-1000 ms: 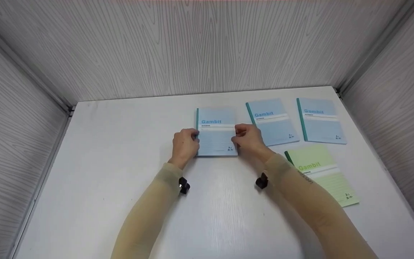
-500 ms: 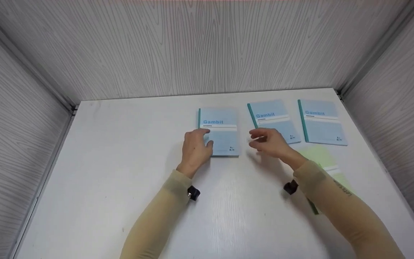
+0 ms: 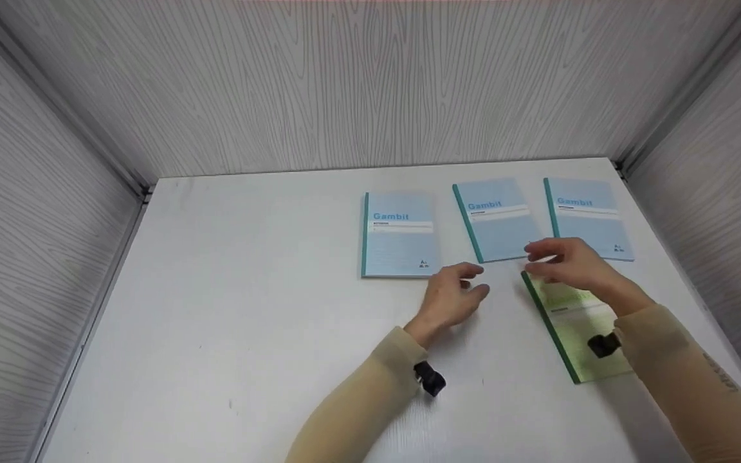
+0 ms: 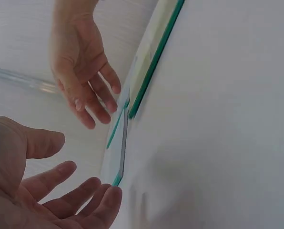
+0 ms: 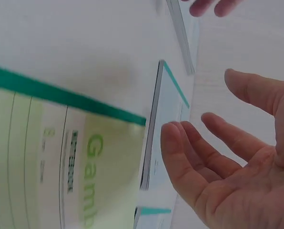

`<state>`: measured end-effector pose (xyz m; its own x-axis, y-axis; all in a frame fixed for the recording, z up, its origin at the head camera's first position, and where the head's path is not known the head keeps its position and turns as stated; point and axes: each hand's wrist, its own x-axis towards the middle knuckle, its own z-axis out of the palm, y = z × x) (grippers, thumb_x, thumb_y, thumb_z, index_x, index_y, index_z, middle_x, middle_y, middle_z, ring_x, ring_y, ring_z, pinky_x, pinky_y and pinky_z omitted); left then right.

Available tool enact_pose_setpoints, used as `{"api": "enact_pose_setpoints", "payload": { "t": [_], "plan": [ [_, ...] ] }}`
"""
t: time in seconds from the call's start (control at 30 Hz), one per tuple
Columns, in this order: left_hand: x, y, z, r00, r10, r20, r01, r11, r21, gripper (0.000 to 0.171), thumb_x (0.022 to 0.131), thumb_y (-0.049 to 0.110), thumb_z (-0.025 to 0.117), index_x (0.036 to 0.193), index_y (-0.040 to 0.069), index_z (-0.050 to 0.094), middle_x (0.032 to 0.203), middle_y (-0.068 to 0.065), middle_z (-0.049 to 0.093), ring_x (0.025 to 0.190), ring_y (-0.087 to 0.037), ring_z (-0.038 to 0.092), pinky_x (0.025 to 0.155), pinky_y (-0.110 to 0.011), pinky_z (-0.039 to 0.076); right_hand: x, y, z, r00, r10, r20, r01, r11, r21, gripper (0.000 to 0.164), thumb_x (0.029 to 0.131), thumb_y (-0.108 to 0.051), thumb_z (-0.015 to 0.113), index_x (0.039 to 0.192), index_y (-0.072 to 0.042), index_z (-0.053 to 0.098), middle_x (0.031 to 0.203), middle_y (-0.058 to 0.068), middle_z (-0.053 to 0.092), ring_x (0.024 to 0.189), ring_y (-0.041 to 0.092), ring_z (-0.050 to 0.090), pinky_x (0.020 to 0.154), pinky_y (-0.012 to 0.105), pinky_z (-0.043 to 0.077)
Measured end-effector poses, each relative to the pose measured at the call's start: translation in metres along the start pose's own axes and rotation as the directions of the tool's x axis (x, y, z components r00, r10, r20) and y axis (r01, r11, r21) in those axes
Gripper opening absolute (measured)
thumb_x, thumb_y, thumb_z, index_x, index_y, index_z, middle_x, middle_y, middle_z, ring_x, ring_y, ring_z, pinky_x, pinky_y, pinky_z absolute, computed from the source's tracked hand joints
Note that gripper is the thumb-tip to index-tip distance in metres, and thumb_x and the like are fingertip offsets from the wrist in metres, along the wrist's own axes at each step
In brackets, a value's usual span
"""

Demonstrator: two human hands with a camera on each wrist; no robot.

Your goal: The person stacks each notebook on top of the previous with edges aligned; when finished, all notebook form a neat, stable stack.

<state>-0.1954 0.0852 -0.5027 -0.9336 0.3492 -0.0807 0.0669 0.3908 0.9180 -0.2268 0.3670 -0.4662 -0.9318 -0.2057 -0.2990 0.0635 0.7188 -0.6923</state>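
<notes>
Hands [image 3: 451, 297] now nearer green notebook [image 3: 574, 329]

Green notebook [image 3: 577, 341]: paper, cover smooth, mostly matt. Its spine strip [image 5: 65, 98]: smooth, tape-like; whether cloth or paper, cannot tell. Blue notebooks [image 3: 401, 249], beyond and left of green notebook: smooth paper covers, page edges [image 5: 152, 126] flat, dull paper. Bench [image 3: 248, 289] under green notebook: smooth, hard, semi-gloss, soft sheen to left. Back panel [image 3: 370, 83] beyond green notebook: wood-grain pattern, matt. Corner strip [image 3: 691, 83] beyond, to right: metal look, dull. Right sleeve [image 3: 673, 360] beside green notebook: thin cloth, matt. Wrist mount [image 3: 604, 345] there: hard plastic look.
</notes>
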Motion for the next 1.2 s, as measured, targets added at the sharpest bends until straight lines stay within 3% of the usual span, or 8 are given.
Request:
{"api": "enact_pose_setpoints", "payload": {
  "t": [0.2, 0.3, 0.43, 0.53, 0.67, 0.9, 1.07, 1.2],
  "plan": [
    [-0.008, 0.018, 0.04, 0.985, -0.156, 0.077, 0.162, 0.984, -0.08, 0.039, 0.104, 0.032, 0.077, 0.142, 0.02, 0.076, 0.147, -0.004, 0.074, 0.134, -0.021, 0.072, 0.116, -0.043, 0.059, -0.029, 0.034, -0.028, 0.994, 0.108, 0.034, -0.107, 0.994, -0.016, 0.068, 0.112, -0.041, 0.07, 0.162, 0.0, 0.053, 0.154, 0.031, 0.064, 0.123, 0.031, 0.074, 0.104, 0.046, 0.067],
    [-0.012, 0.029, 0.057, 0.97, -0.219, 0.102, 0.231, 0.965, -0.123, 0.04, 0.102, 0.033, 0.08, 0.14, 0.022, 0.077, 0.147, -0.003, 0.073, 0.135, -0.02, 0.069, 0.119, -0.046, 0.057, -0.046, 0.051, -0.041, 0.987, 0.162, 0.019, -0.162, 0.987, -0.025, 0.071, 0.112, -0.04, 0.07, 0.164, 0.004, 0.049, 0.157, 0.037, 0.06, 0.123, 0.032, 0.074, 0.106, 0.054, 0.066],
    [-0.017, 0.041, 0.071, 0.95, -0.269, 0.159, 0.298, 0.934, -0.198, 0.044, 0.101, 0.032, 0.082, 0.143, 0.022, 0.074, 0.155, -0.006, 0.068, 0.128, -0.02, 0.067, 0.112, -0.047, 0.061, -0.065, 0.069, -0.05, 0.972, 0.235, -0.003, -0.235, 0.971, -0.053, 0.076, 0.112, -0.043, 0.069, 0.165, 0.006, 0.045, 0.16, 0.041, 0.052, 0.129, 0.04, 0.067, 0.106, 0.056, 0.065],
    [-0.019, 0.046, 0.078, 0.937, -0.279, 0.209, 0.327, 0.912, -0.246, 0.048, 0.101, 0.031, 0.082, 0.147, 0.019, 0.072, 0.157, -0.008, 0.066, 0.122, -0.018, 0.068, 0.106, -0.044, 0.065, -0.075, 0.077, -0.048, 0.96, 0.28, 0.0, -0.28, 0.958, -0.057, 0.079, 0.111, -0.046, 0.07, 0.165, 0.006, 0.045, 0.161, 0.042, 0.049, 0.132, 0.042, 0.063, 0.106, 0.056, 0.066],
    [-0.02, 0.049, 0.084, 0.924, -0.29, 0.249, 0.356, 0.89, -0.286, 0.05, 0.102, 0.03, 0.081, 0.148, 0.017, 0.07, 0.148, -0.006, 0.071, 0.115, -0.014, 0.07, 0.107, -0.044, 0.065, -0.074, 0.077, -0.043, 0.953, 0.303, 0.012, -0.302, 0.951, -0.061, 0.08, 0.107, -0.047, 0.074, 0.164, 0.004, 0.048, 0.161, 0.04, 0.048, 0.129, 0.042, 0.062, 0.103, 0.053, 0.067],
    [-0.023, 0.048, 0.088, 0.913, -0.354, 0.205, 0.405, 0.847, -0.345, 0.052, 0.1, 0.023, 0.082, 0.148, 0.01, 0.07, 0.136, -0.005, 0.076, 0.106, -0.015, 0.069, 0.104, -0.043, 0.064, -0.071, 0.073, -0.036, 0.96, 0.279, 0.004, -0.278, 0.958, -0.073, 0.077, 0.105, -0.043, 0.078, 0.161, 0.003, 0.052, 0.157, 0.037, 0.053, 0.124, 0.039, 0.063, 0.1, 0.048, 0.067],
    [-0.021, 0.048, 0.087, 0.891, -0.412, 0.188, 0.453, 0.792, -0.411, 0.048, 0.098, 0.019, 0.084, 0.144, 0.01, 0.072, 0.137, -0.004, 0.074, 0.111, -0.018, 0.069, 0.112, -0.048, 0.062, -0.073, 0.071, -0.034, 0.968, 0.252, 0.001, -0.251, 0.965, -0.082, 0.077, 0.105, -0.042, 0.079, 0.16, 0.006, 0.054, 0.157, 0.036, 0.055, 0.123, 0.035, 0.067, 0.091, 0.035, 0.065],
    [-0.02, 0.045, 0.087, 0.891, -0.411, 0.196, 0.451, 0.742, -0.496, 0.045, 0.098, 0.015, 0.083, 0.142, 0.009, 0.074, 0.142, -0.006, 0.072, 0.118, -0.021, 0.069, 0.118, -0.053, 0.059, -0.075, 0.071, -0.031, 0.971, 0.237, -0.002, -0.237, 0.968, -0.077, 0.075, 0.107, -0.041, 0.077, 0.16, 0.007, 0.054, 0.158, 0.036, 0.055, 0.125, 0.034, 0.069, 0.091, 0.034, 0.066]
  ]
}}
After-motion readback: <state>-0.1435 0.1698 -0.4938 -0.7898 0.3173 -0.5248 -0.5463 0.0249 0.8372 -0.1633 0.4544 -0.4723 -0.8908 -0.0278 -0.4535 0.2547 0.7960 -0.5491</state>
